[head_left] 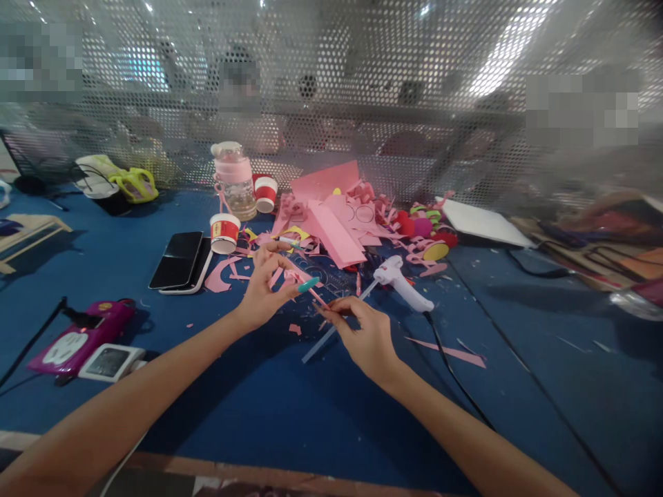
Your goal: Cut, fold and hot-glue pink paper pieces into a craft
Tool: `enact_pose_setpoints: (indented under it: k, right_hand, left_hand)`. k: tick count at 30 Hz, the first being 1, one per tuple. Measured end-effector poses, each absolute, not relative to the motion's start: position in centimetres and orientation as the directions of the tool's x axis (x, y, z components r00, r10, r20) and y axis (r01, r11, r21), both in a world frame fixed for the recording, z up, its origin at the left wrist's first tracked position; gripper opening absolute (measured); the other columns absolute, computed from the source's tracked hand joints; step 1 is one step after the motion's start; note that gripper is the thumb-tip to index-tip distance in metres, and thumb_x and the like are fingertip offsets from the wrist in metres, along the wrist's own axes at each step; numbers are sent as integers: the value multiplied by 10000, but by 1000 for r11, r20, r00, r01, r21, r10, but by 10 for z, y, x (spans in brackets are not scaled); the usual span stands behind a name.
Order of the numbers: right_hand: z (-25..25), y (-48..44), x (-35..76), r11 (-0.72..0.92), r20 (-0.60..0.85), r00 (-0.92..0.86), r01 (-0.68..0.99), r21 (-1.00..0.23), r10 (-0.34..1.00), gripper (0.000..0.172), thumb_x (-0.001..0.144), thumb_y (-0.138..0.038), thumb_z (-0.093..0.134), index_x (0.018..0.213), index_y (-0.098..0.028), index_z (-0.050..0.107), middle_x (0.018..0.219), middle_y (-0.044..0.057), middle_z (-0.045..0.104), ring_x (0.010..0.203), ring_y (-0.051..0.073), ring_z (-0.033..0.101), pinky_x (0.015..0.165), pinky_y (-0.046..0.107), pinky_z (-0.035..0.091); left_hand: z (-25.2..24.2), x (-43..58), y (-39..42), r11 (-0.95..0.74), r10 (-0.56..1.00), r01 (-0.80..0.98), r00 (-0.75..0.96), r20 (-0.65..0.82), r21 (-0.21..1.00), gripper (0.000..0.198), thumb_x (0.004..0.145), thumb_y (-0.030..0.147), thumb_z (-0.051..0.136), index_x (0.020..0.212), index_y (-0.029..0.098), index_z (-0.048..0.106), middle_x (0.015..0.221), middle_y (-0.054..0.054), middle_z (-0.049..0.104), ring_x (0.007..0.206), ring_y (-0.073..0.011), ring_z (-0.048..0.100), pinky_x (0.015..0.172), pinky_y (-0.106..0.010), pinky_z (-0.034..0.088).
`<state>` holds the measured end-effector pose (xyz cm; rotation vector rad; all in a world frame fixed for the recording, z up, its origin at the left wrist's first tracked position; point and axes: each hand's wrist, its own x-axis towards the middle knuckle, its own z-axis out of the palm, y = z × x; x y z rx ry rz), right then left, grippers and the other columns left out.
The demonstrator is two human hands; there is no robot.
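Between both hands stretches a narrow pink strip (317, 297) that looks like paper or foam, with a curled pink part at its left end. My left hand (268, 286) is closed on the curled part; teal tips that look like long nails show at its thumb and a finger. My right hand (362, 328) pinches the strip's lower end between thumb and fingers. Just beyond the right hand lies a white glue gun (407, 286), a clear glue stick (321, 345) reaching out of it under the strip. Pink sheets and scraps (339, 231) are heaped behind the hands.
Two paper cups (224, 238) and a pink-lidded bottle (235, 183) stand back left, near a black phone (179, 259). A purple power bank-like device (85, 338) lies front left. The glue gun's cord (456, 376) runs front right. A perforated metal screen (331, 83) closes the back.
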<state>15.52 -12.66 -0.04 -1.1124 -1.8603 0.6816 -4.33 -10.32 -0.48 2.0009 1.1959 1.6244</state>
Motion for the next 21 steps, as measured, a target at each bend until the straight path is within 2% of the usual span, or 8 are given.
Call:
enact_pose_setpoints:
  k: [3, 8, 10, 14, 17, 21]
  right_hand:
    - [3, -127, 153, 328, 260, -242, 307, -893, 935, 184, 793, -372, 603, 710, -212, 562, 664, 36, 671, 585, 185, 657, 587, 305, 521]
    - [8, -126, 152, 175, 130, -255, 165, -970, 958, 265, 759, -455, 627, 699, -205, 563, 581, 18, 647, 514, 176, 643, 505, 278, 493]
    - [9, -125, 151, 157, 120, -246, 137, -978, 962, 275, 750, -461, 637, 692, -204, 562, 589, 18, 652, 518, 173, 646, 511, 274, 494]
    - [7, -125, 151, 149, 119, -253, 102, -983, 960, 280, 760, -454, 632, 686, -199, 545, 628, 19, 667, 512, 160, 647, 510, 261, 498]
    - [5, -124, 152, 154, 119, -249, 125, -980, 961, 273, 761, -439, 638, 688, -193, 547, 577, 3, 645, 504, 159, 647, 506, 251, 491]
    - [4, -125, 151, 142, 107, -261, 119, -983, 959, 276, 761, -437, 638, 677, -191, 545, 527, -7, 620, 492, 163, 646, 497, 248, 480]
  left_hand:
    - [-6, -44, -104, -627, 711, 443, -11, 703, 641, 299, 756, 465, 627, 828, 207, 493, 1086, -74, 421, 1090, -247, 410, 939, -454, 353]
    - [2, -39, -116, -618, 502, 701, 4, 865, 356, 305, 801, 416, 589, 986, 193, 496, 1016, -89, 424, 975, -237, 439, 855, -418, 402]
    - [4, -37, -118, -610, 471, 730, 22, 882, 308, 349, 822, 374, 580, 1091, 178, 472, 1017, -97, 440, 937, -217, 472, 798, -364, 439]
    - [1, -35, -116, -546, 645, 755, 101, 757, 364, 300, 885, 327, 503, 1136, 163, 484, 860, -47, 540, 758, -154, 551, 671, -263, 464]
    - [-2, -34, -114, -480, 733, 771, 90, 674, 419, 271, 898, 314, 479, 1127, 171, 502, 763, -10, 589, 636, -124, 567, 607, -230, 461]
    - [-2, -29, -115, -482, 753, 723, 54, 656, 494, 225, 879, 218, 499, 1097, 175, 537, 857, -33, 606, 725, -129, 598, 675, -243, 487]
